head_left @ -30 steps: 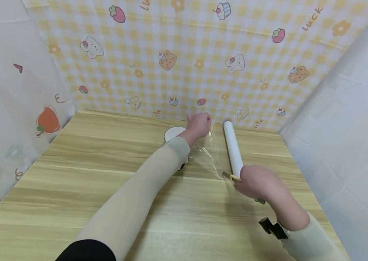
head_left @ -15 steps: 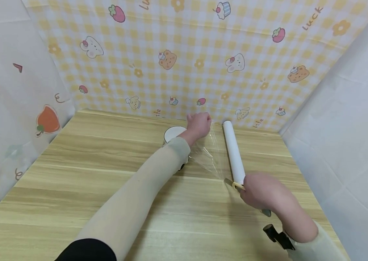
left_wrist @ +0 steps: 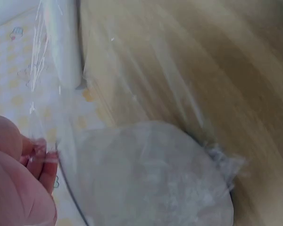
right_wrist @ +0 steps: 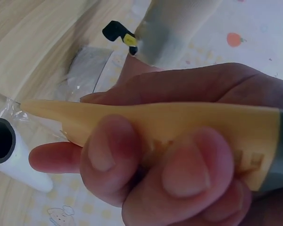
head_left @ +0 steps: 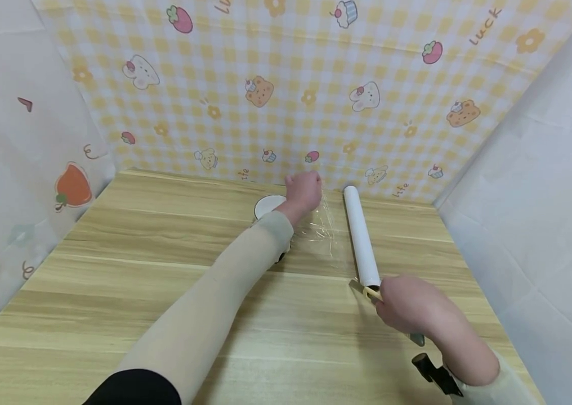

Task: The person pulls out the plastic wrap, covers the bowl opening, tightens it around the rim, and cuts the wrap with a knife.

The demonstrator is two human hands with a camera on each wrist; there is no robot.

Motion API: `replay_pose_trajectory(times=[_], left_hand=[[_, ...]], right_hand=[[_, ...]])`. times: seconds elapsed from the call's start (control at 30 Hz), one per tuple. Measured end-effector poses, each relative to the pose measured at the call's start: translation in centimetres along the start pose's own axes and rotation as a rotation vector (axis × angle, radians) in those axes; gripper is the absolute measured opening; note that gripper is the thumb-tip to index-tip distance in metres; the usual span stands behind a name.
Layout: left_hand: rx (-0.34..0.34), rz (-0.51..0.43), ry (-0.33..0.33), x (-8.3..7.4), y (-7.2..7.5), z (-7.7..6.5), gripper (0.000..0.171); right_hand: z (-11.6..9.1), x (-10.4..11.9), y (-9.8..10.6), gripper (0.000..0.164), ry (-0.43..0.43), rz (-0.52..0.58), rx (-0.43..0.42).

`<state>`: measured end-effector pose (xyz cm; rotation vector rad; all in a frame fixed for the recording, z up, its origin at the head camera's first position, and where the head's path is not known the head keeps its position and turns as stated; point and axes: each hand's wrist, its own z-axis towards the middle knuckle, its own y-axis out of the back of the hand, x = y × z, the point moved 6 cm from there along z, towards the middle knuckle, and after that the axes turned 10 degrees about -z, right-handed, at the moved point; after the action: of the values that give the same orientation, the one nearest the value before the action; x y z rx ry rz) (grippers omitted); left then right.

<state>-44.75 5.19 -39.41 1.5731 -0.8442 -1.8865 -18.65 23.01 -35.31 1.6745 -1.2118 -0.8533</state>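
In the head view my left hand (head_left: 304, 192) is raised at the back of the table. Its fingertips pinch the edge of a sheet of cling film (head_left: 316, 233). The sheet drapes over a white round dish (left_wrist: 146, 183) with a dark rim, partly hidden by my left arm in the head view. A yellow-handled knife (right_wrist: 188, 125) with a dark green end lies in the grip of my right hand (head_left: 412, 306). Its blade points left, by the near end of the white cling film roll (head_left: 362, 239). Whether film still joins the roll, I cannot tell.
All of this stands on a wood-grain table (head_left: 114, 281). A yellow checked cloth (head_left: 311, 73) with cartoon prints hangs at the back. White sheets close off the left side (head_left: 2, 169) and right side (head_left: 534, 225).
My right hand has drawn the knife toward me and slightly right, down past the roll's near end. The film's lower corner has pulled up from the blade. My left hand has shifted slightly left.
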Motion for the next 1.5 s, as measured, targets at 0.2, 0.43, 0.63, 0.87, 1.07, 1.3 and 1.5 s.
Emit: replay_pose_trajectory(times=[0.2,0.43,0.63,0.87,1.07,1.3,1.5], left_hand=[[-0.027,-0.078,-0.038,-0.1,0.9,-0.4,0.028],[0.069,-0.142,-0.070,-0.1,0.8,-1.4,0.045],[0.108,-0.162,-0.069,0.3,1.4,-1.4,0.051],[0.111,-0.184,-0.059,1.2,2.7,-1.6,0.053],[0.103,-0.202,-0.079,2.1,4.3,-2.5,0.053],[0.061,-0.221,-0.105,3.7,6.6,-3.3,0.055],[0.081,-0.314,-0.073,6.0,7.9,-4.2,0.070]], right_hand=[[0.0,0.0,0.2,0.027,-0.003,-0.003,-0.017],[-0.2,-0.5,0.6,0.028,-0.032,0.047,-0.010],[0.1,-0.6,1.5,0.032,-0.040,0.034,-0.088],[1.2,-0.6,2.1,0.032,-0.071,0.073,-0.153],[2.4,-0.8,2.2,0.035,-0.093,0.134,-0.209],[3.7,-1.5,2.3,0.040,-0.135,0.196,-0.225],[4.2,-1.9,2.5,0.042,-0.140,0.244,-0.256]])
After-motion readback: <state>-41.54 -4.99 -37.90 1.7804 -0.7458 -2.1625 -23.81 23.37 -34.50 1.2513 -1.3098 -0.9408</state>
